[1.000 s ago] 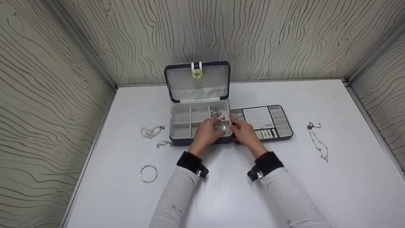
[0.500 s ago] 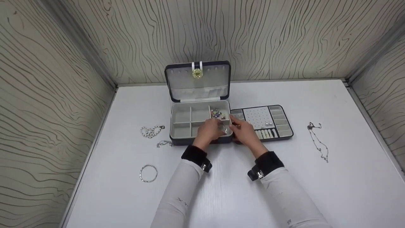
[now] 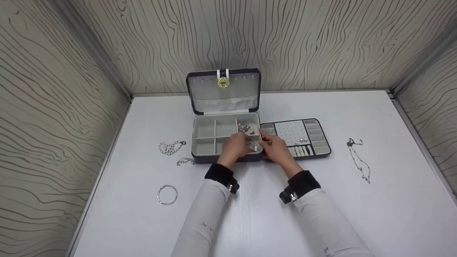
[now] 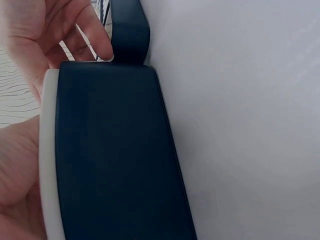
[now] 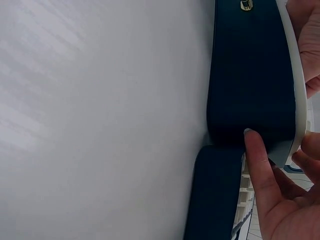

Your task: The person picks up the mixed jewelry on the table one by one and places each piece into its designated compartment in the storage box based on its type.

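Observation:
The lidded navy jewelry box (image 3: 204, 138) stands open on the white table, its pale inside divided into compartments. My left hand (image 3: 235, 146) reaches into the front right compartment and holds a thin silver bangle (image 3: 254, 145) between thumb and fingers; part of the bangle is hidden. My right hand (image 3: 276, 148) holds the box's right side at the rim. In the right wrist view one straight finger (image 5: 257, 155) touches the box's front corner. Multicoloured beads (image 3: 245, 128) lie in the back right compartment. The left wrist view shows the box's dark front wall (image 4: 115, 150).
A jewelry tray (image 3: 289, 132) with rings and pearl studs lies against the box's right side. Left of the box are a pearl bracelet (image 3: 170, 148), a silver chain (image 3: 185, 161) and another bangle (image 3: 167, 195). A chain necklace (image 3: 358, 160) lies at the far right.
My left hand has shifted slightly right and lowered the bangle into the front right compartment. My right hand has stayed at the box's side.

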The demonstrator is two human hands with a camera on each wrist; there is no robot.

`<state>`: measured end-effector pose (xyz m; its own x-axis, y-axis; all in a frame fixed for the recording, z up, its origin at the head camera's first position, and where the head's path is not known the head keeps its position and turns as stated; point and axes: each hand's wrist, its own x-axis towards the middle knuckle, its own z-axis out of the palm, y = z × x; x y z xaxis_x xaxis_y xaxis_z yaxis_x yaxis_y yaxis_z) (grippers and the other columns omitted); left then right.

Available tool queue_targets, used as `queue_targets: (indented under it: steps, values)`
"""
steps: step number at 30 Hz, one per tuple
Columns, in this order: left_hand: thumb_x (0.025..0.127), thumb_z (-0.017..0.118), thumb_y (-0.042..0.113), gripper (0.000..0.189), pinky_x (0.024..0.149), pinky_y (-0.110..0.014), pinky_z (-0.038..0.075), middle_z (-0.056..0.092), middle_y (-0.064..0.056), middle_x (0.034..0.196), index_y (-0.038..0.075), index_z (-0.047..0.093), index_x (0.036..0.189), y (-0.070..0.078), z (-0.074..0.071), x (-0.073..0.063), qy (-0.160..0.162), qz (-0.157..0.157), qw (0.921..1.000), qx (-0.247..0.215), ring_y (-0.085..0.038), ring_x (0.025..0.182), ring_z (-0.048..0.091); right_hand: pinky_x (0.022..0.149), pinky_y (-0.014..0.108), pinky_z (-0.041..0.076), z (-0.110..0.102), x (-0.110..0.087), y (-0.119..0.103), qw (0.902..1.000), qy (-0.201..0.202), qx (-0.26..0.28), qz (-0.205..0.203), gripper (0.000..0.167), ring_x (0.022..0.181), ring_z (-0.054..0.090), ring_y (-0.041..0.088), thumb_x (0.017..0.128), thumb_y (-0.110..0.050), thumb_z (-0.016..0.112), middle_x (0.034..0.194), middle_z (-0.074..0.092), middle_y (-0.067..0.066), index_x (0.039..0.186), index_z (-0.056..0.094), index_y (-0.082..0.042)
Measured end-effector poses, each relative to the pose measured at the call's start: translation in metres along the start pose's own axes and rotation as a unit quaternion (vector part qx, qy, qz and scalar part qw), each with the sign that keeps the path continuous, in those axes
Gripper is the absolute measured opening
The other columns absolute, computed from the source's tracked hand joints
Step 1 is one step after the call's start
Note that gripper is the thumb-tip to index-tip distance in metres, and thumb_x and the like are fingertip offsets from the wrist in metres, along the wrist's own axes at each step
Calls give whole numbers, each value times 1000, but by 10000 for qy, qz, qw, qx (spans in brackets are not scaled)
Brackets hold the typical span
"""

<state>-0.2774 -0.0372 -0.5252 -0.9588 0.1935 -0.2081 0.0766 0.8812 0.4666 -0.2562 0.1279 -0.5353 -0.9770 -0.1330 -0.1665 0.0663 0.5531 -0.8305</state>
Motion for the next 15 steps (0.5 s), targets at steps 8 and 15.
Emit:
queue_targets:
  steps: [8,15]
  values:
    - [79,81,32,42,76,-38,54,68,-4,116,22,73,119,0,0,-1,37,-97,9999,2,-22,100,64,66,30,58,1,0,0,10000,-80,8,34,50,96,65,28,102,-18,54,133,56,21,150,40,-16]
    - [82,78,39,39,73,-39,54,70,-5,111,18,74,114,-1,1,-4,118,111,9996,236,-24,97,66,67,30,58,1,2,2,9999,-122,73,53,51,101,64,30,102,-17,53,132,56,21,150,39,-15]
